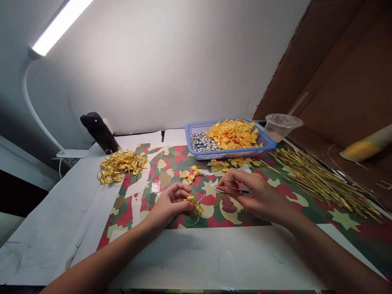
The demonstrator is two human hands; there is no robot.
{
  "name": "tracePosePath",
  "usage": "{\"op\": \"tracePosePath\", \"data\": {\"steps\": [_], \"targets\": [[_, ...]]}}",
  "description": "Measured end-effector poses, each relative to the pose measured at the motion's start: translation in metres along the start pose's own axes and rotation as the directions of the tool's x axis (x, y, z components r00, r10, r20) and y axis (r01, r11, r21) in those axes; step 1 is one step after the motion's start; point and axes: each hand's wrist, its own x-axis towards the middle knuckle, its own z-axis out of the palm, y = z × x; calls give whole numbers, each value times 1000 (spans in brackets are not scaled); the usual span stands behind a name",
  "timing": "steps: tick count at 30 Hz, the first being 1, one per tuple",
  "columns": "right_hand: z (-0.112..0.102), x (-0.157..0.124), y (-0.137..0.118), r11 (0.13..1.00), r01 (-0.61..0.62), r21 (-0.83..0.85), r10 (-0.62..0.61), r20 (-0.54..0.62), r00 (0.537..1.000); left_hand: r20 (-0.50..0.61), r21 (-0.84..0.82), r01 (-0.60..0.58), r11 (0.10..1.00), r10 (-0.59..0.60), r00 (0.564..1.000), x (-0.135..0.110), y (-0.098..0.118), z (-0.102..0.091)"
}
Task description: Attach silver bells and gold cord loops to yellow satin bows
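Note:
Pinched between the thumb and fingers of my left hand (177,200) is a yellow ribbon bow (198,209). A small silver bead sits at its middle, and a loop of gold tie hangs below it. My right hand (249,194) is closed around a slim metal tool (243,190), its exact kind mostly hidden by the fingers. A thin strand runs from the bow toward the right fingertips; whether they touch it I cannot tell. Just beyond my hands lie a few loose yellow bows (190,175) on the patterned sheet (180,222).
A blue basket (225,154) holds silver beads (203,142) and yellow bows (234,134). Tied bows (122,165) are heaped at left by a black device (99,130) and a lamp (33,102). Gold ties (324,179), a plastic cup (280,124) and cardboard (343,81) are at right.

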Motion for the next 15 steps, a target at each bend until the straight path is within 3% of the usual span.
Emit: {"op": "tracePosePath", "data": {"steps": [3, 5, 10, 12, 15], "targets": [[-1, 0, 1, 1000, 7, 7, -7, 48, 999, -11, 7, 5, 1000, -5, 1000, -1, 1, 1], [-2, 0, 1, 998, -30, 46, 23, 150, 988, -38, 19, 8, 1000, -7, 999, -2, 2, 1], [-1, 1, -2, 998, -27, -51, 45, 398, 916, -92, 89, -41, 995, 50, 995, 0, 1, 1], [3, 1, -4, 998, -8, -65, 34, 408, 912, -98, 128, -70, 989, 82, 992, 0, 0, 0], [14, 0, -6, 999, -29, -16, 33, 314, 949, -87, 163, -107, 981, 122, 989, 0, -1, 1]]}}
